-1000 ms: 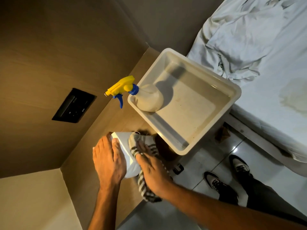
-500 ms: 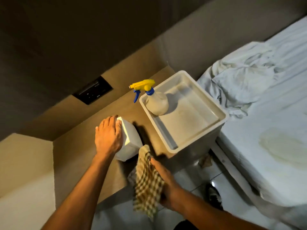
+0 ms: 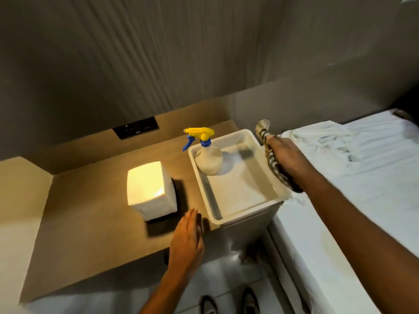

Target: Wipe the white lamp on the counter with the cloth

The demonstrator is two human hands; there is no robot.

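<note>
Wood-toned counter (image 3: 90,223) runs along a grey wall, with a dark socket panel (image 3: 136,130) set into the upstand at about eleven o'clock from the lamp. The white lamp (image 3: 150,189) sits lit and upright on the counter, a squat cube glowing warm on its top and left face. At three o'clock from it, just beside, stands a white plastic tub (image 3: 238,214) with a spray bottle (image 3: 207,155) leaning in its far left corner. My left hand (image 3: 187,243) hovers flat at the lamp's five o'clock, fingers straight and close together, holding nothing and not touching the lamp. My right hand (image 3: 283,158) is out over the tub's right rim, at three o'clock and well apart from the lamp, fingers closed around the striped cloth (image 3: 271,159), which trails from both ends of my fist. I judge the lamp light and hollow, with smooth sides likely to slide on the counter, and probably fragile, so I would steady it with my left palm on the top or the far side while wiping. The cloth is soft and limp; bunching it in my palm gives a firmer pad.
</note>
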